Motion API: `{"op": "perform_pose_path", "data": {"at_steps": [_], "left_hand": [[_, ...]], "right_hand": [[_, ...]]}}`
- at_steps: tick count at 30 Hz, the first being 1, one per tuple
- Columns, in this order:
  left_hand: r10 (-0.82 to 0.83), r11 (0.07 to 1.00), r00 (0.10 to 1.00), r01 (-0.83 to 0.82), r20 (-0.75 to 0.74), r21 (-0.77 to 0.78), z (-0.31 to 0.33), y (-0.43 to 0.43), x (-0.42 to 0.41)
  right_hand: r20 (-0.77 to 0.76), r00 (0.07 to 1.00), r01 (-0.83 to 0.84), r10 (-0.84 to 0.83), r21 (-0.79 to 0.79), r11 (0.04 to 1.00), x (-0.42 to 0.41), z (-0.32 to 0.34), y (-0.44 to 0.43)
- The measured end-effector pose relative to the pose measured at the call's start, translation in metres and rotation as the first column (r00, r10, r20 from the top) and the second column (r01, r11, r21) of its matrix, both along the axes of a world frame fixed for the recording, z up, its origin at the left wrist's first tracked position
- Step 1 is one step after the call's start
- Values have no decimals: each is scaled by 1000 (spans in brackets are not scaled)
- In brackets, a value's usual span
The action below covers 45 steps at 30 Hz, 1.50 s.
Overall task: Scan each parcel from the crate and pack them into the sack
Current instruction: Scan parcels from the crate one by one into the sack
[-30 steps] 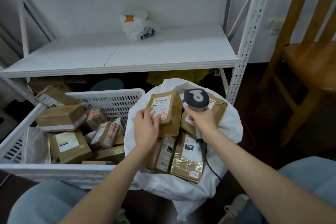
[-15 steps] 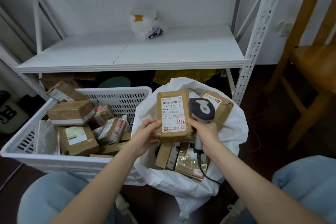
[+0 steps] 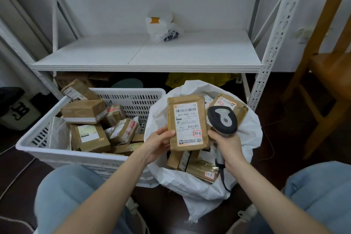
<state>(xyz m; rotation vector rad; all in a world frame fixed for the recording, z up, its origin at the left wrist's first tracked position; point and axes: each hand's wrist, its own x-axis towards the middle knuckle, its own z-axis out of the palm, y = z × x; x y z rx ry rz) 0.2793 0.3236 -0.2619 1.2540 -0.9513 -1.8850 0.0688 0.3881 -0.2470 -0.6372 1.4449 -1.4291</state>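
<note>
Left hand [image 3: 158, 143]: grips a parcel [image 3: 187, 121] by its lower left edge, thumb in front.
Right hand [image 3: 227, 145]: curled round a scanner [image 3: 222, 122] handle.
Forearms: bare, stretched forward.

- The white sack [image 3: 250, 135] stands open on the floor.
- Above the sack's mouth, the left hand [image 3: 159, 143] grips a brown parcel [image 3: 187, 122] upright, with its label toward the camera.
- Also above the sack, just right of this parcel, the right hand [image 3: 228, 146] holds a grey scanner [image 3: 222, 122].
- Inside the sack lie more parcels [image 3: 197, 167].
- Left of the sack, touching it, is a white crate [image 3: 66, 157] with boxes [image 3: 83, 113].
- Behind the sack stands a white shelf [image 3: 152, 57].
</note>
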Motion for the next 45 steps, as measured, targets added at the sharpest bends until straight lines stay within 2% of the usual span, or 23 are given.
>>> {"op": "perform_pose_path", "data": {"at_steps": [2,7,22,45], "left_hand": [[39,998,998,-36,50,-56,-1,-2,1],[66,989,994,-53,89,-137,-3,0,-2],[53,985,994,-35,100,-170,-20,-2,-6],[30,984,985,0,168,-178,-16,-1,-15]], "right_hand": [[-55,998,18,-17,8,1000,2,8,10],[-101,989,-99,104,57,993,22,22,40],[-82,987,-122,135,148,981,42,38,67],[-89,986,-127,142,153,980,36,41,72]]}}
